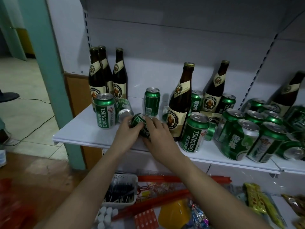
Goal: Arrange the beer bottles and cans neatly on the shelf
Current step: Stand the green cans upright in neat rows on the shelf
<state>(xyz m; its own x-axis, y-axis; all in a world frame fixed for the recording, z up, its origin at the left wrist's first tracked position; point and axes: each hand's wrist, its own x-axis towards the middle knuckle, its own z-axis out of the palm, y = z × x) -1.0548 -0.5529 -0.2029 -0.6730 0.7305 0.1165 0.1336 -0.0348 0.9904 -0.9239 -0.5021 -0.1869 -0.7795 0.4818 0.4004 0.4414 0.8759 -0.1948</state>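
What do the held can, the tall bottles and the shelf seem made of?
Can: probably thin metal, glossy green print, silvery rim. Bottles: likely dark brown glass, shiny, with matte paper labels and gold caps. Shelf: smooth white board, perhaps painted metal.

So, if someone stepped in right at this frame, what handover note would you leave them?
Hands: left hand and right hand both grip one tilted green can at the shelf front.
Done: three brown bottles stand grouped at back left, with an upright Tsingtao can in front.
Left: a can lying on its side beside it; the jumbled cans and scattered bottles on the right.
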